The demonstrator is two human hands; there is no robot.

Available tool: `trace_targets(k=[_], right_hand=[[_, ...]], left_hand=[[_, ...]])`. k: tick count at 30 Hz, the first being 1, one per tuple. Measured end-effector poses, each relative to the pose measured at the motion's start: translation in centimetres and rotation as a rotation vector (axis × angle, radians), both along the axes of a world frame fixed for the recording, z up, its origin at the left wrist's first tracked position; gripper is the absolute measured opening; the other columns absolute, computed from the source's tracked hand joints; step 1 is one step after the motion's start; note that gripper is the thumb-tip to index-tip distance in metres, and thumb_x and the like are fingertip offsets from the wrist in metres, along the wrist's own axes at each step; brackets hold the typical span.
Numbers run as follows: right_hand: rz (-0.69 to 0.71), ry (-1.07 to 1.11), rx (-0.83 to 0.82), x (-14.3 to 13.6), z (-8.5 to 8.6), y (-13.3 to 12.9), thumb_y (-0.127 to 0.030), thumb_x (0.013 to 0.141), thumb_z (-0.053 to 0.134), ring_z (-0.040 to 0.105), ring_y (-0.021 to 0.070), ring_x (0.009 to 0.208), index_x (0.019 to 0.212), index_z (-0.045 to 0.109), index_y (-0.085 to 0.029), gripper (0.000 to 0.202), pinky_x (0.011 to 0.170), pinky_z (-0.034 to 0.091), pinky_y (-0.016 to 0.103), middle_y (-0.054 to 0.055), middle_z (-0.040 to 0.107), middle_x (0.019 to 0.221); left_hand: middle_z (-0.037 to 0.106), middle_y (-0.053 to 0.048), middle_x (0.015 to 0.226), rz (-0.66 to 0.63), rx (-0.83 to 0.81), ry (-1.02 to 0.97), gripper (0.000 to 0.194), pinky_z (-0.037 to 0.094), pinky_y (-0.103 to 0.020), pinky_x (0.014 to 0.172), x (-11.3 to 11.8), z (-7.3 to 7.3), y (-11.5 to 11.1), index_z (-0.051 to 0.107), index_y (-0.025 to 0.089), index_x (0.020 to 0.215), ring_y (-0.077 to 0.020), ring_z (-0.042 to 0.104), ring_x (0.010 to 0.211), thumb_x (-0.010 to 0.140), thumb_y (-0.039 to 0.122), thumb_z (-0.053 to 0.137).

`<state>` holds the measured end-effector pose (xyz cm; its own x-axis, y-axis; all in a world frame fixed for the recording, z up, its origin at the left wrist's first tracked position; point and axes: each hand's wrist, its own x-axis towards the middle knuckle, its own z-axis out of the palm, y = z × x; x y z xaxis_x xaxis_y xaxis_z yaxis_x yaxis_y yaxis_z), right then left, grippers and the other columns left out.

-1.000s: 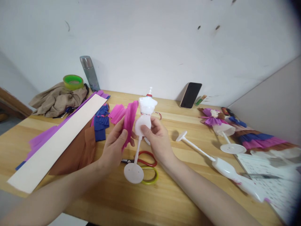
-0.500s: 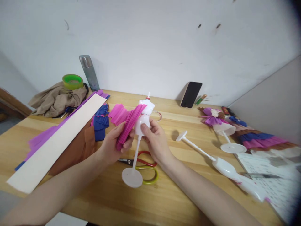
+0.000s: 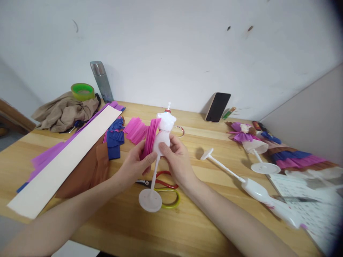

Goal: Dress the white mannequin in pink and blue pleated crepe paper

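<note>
My right hand [image 3: 179, 160] is closed round the hip of a small white dress-form mannequin [image 3: 166, 123], which tilts slightly on its thin stem and round base. Red shows at its neck and waist. In my left hand [image 3: 139, 159] is a folded strip of magenta crepe paper [image 3: 151, 137], held upright against the mannequin's left side, with fingers partly hidden behind it. Lighter pink crepe paper pieces [image 3: 135, 129] lie on the table just beyond. Behind the stem rest scissors [image 3: 168, 194] with one red and one yellow-green handle.
To the left lie a long white board [image 3: 66, 162], brown paper [image 3: 85, 175] and blue paper strips [image 3: 115, 142]. A flask [image 3: 102, 82] and green tape roll [image 3: 82, 92] stand behind. At right are a second mannequin [image 3: 258, 191], a phone [image 3: 218, 107] and a dressed mannequin [image 3: 248, 137].
My left hand has turned the magenta crepe paper more upright and brought its lower end in beside the mannequin's hip. The left thumb now reaches toward the stem. My right hand keeps its hold.
</note>
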<state>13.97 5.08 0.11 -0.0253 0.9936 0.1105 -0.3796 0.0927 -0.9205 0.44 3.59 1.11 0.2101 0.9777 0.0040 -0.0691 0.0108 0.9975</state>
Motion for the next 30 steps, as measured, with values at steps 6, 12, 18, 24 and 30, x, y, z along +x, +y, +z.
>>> trace_targets(k=[6,12,18,24,30], right_hand=[[0.026,0.030,-0.009,0.1,0.0,0.1,-0.041,0.071,0.077,0.057,0.0140,0.060,0.091,0.064,-0.025,0.029,0.055,0.051,0.029,-0.002,0.068,0.080],[-0.019,0.033,0.004,0.7,0.1,0.6,-0.040,0.072,0.077,0.061,0.0150,0.068,0.098,0.064,-0.024,0.034,0.058,0.050,0.027,0.000,0.071,0.087],[0.011,0.020,-0.036,0.8,0.1,0.8,-0.043,0.070,0.078,0.060,0.0148,0.063,0.093,0.063,-0.025,0.033,0.054,0.049,0.028,0.000,0.070,0.084],[-0.029,0.054,-0.027,0.9,-0.1,1.0,-0.040,0.070,0.079,0.058,0.0127,0.062,0.094,0.065,-0.023,0.033,0.055,0.048,0.025,-0.002,0.068,0.077],[0.026,0.066,-0.071,0.3,-0.3,0.7,-0.041,0.069,0.081,0.056,0.0113,0.059,0.092,0.065,-0.023,0.033,0.052,0.046,0.024,-0.003,0.068,0.076]], left_hand=[[0.056,0.005,0.059,0.022,-0.075,-0.109,0.035,0.036,-0.018,0.040,-0.2,-0.1,0.2,0.058,0.017,0.082,-0.0066,0.047,0.044,0.074,0.046,0.076],[0.062,-0.003,0.063,-0.034,-0.335,-0.433,0.033,0.038,-0.021,0.041,-0.9,0.2,0.9,0.064,0.012,0.077,-0.0112,0.054,0.048,0.070,0.042,0.078],[0.066,-0.006,0.072,-0.023,-0.342,-0.484,0.028,0.045,-0.021,0.046,-1.0,0.0,1.2,0.069,0.012,0.081,-0.0145,0.062,0.059,0.068,0.034,0.080],[0.067,-0.002,0.072,0.038,-0.172,-0.390,0.023,0.054,-0.028,0.062,-1.2,-0.9,1.6,0.064,0.014,0.086,-0.0163,0.067,0.064,0.073,0.028,0.077],[0.063,0.002,0.065,0.129,0.046,-0.110,0.012,0.042,-0.022,0.058,-0.8,-0.9,1.3,0.059,0.017,0.088,-0.0099,0.054,0.058,0.083,0.026,0.066]])
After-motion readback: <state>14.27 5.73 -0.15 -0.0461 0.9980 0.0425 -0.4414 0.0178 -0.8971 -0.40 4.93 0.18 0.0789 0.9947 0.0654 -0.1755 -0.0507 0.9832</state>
